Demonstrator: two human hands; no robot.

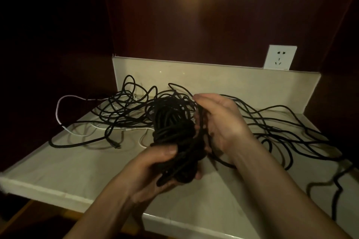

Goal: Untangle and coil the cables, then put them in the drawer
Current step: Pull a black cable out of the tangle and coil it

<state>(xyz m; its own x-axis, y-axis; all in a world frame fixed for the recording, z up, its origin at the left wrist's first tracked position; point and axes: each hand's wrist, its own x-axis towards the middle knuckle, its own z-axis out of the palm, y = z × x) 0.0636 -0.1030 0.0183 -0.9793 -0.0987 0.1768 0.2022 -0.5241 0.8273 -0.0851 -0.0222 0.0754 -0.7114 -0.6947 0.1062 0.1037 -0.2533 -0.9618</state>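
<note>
Hands, two: left hand [155,169] fingers grip one black coil [174,128]; right hand [219,122] fingers curl round its strands.

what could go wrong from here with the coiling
1. The black cable still lies in crossed loops on the counter; winding on may pull a knot into the coil.
2. A white cable threads through the black loops at left and may get dragged along.
3. The left hand grips only the coil's lower end, so turns may slip off as the right hand adds more.
</note>
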